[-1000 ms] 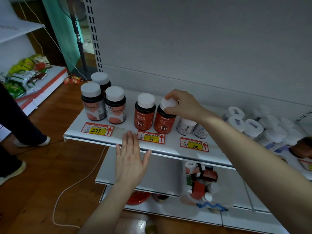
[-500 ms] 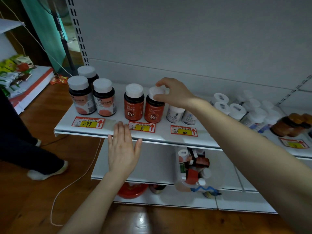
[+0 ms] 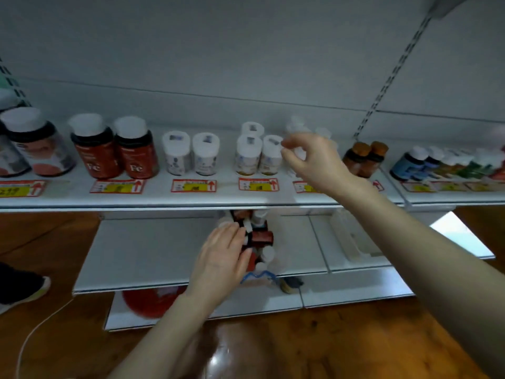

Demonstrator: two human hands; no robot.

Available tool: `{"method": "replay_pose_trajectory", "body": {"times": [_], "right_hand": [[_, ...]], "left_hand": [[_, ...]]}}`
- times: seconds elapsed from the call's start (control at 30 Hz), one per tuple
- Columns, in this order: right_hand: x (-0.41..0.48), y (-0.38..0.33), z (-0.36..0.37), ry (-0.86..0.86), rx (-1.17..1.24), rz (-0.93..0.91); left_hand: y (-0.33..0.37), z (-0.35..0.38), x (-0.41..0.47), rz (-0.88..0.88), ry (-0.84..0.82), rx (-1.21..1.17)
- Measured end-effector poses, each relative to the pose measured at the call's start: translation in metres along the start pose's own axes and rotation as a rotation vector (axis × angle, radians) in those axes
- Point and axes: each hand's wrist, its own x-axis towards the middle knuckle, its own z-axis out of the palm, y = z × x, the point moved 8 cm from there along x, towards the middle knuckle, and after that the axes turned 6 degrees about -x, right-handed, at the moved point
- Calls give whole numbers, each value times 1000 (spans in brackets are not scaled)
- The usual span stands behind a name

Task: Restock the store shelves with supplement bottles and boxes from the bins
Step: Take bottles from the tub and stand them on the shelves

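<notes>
Right hand (image 3: 314, 162) has let go of the Fe bottle (image 3: 136, 149), now hovering half-open and empty by the white bottles (image 3: 258, 155). Left hand (image 3: 224, 255) dropped from the shelf edge into the bin (image 3: 259, 277), fingers closing around a red bottle (image 3: 261, 237), so next restock is coming up, I'd guess.

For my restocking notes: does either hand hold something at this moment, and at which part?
The left hand reaches into the bin onto a red bottle; a closed grip cannot be told. The right hand hovers by the white bottles, fingers pinched, apparently holding nothing.

Matt white metal shelf (image 3: 191, 199); glossy wood floor (image 3: 328, 346).
</notes>
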Motion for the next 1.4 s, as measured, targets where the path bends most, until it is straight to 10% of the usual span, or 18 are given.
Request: {"method": "replay_pose_trajectory", "body": {"times": [0.47, 1.4], "right_hand": [[-129, 110, 65, -251, 101, 16], [-41, 188, 352, -293, 95, 81]], "left_hand": [[-12, 122, -36, -247, -271, 72], [-212, 237, 58, -429, 76, 352]]}}
